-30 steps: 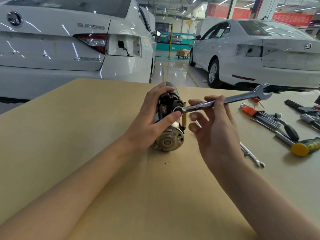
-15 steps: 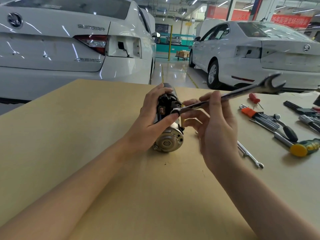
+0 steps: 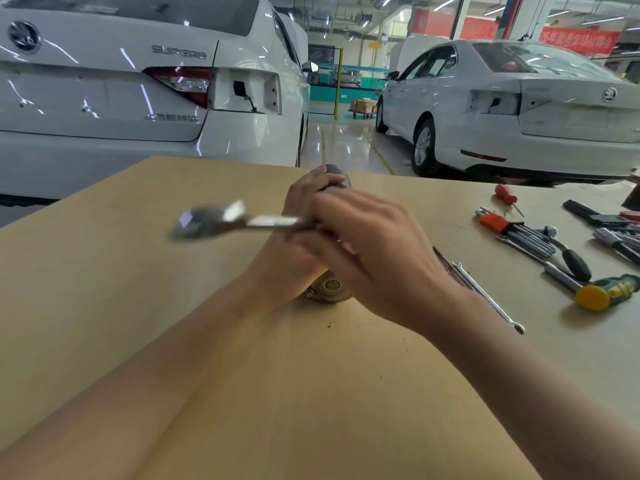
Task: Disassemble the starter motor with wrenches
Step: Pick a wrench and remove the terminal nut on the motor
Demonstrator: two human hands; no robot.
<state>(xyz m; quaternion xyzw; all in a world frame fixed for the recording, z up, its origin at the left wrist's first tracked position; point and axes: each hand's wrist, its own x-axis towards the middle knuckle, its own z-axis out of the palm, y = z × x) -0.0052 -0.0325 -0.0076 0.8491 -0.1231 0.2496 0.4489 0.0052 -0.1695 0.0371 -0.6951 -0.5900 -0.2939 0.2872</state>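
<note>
steel wrench (image 3: 221,221) blurred, starter motor (image 3: 329,287) mostly behind hands

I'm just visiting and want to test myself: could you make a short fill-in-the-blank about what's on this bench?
1. The right hand holds a blurred ____ that sticks out to the left.
2. The left hand grips the starter ____.
3. The hammer lying at the right has a ____ head.
4. Both cars behind the table are ____.

Missing words: wrench; motor; yellow; white
</note>
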